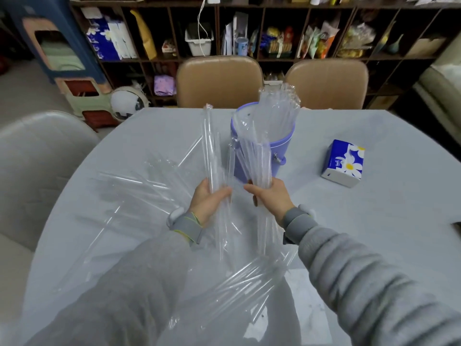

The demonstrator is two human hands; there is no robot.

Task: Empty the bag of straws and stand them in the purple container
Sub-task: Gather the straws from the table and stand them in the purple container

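Pale grey-blue cloth covers the table (374,221); behind it stand two tan chairs (219,81) and dark shelving (274,33) crowded with packets, boxes and a white basket; a grey seat (37,158) sits at the near left, and a blue tissue pack (343,162) lies on the cloth, well apart from the work. Purple container (282,148) stands upright near the far middle of the table; a sheaf of clear wrapped straws (272,121) rises through or just in front of its mouth, which of the two cannot be told. Right hand (270,196) grips the lower part of that sheaf, fingers curled round it; left hand (209,198) grips a second, thinner bundle (212,146) held upright beside the container. Many loose straws (139,186) lie fanned across the cloth to the left, and more (249,278) lie between the sleeves. Judged risks: slick wrappers may let a bundle slide through the fingers; a tall, top-heavy sheaf leaning on the rim could tip the container; loose straws near the table edge may roll off; a sweeping sleeve would scatter them.
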